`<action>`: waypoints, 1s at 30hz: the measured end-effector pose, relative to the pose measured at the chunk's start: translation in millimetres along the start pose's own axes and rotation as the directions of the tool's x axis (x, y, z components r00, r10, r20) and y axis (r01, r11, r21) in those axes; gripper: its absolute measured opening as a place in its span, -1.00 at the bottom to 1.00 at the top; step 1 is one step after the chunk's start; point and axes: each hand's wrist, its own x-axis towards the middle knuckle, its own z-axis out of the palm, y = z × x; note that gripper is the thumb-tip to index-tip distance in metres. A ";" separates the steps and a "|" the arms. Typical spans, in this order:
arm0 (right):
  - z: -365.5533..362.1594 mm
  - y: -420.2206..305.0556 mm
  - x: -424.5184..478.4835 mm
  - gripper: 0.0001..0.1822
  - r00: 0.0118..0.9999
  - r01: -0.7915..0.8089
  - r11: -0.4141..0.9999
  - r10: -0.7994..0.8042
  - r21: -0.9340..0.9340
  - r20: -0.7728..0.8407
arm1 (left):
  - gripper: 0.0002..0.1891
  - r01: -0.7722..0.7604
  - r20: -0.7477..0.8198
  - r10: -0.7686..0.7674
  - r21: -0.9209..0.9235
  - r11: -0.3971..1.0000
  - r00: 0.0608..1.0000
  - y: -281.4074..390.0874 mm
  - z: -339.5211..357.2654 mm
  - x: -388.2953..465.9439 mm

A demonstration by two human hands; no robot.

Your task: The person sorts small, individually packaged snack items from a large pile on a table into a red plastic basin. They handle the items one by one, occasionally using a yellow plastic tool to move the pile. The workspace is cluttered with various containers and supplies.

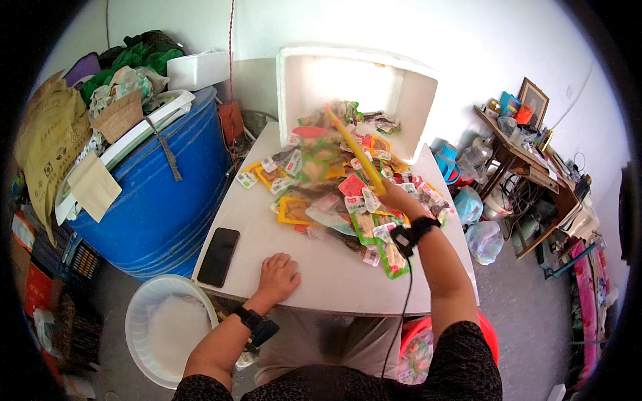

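My right hand (398, 200) grips a long yellow stick (358, 153), its orange tip reaching away toward the mouth of a white foam box (283, 100). Under and around the stick spreads a heap of sealed food packets (296, 209) with green, yellow and red edges. Some packets at the heap's middle are blurred. The box lies on its side at the far end of the white table (321, 280), with more packets inside. My left hand (279, 278) rests on the table near the front edge, its fingers curled together and nothing visible in them.
A black phone (218, 257) lies left of my left hand. The floor holds a translucent tub (131, 326), a red basin (489, 336) with packets, and a large blue barrel (155, 210). Plastic bags (484, 242) and a cluttered wooden desk (516, 155) are at right. A cable hangs from my right wrist.
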 end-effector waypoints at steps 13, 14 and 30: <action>-84.9 4.0 -101.5 -0.56 0.990 -0.143 0.973 0.141 0.180 0.024 | -0.79 0.008 -0.027 -0.007 0.052 0.999 1.000 1.6 3.0 -1.6; -75.2 -5.4 -87.2 -0.54 0.987 -0.159 0.971 0.159 0.180 0.010 | -0.79 0.015 -0.020 -0.014 0.055 0.998 1.000 -0.5 2.4 -3.6; 45.0 3.7 69.8 -0.68 0.995 -0.058 0.997 0.054 -0.048 -0.083 | -0.74 -0.004 -0.006 0.004 0.009 1.000 1.000 -2.1 1.2 -2.6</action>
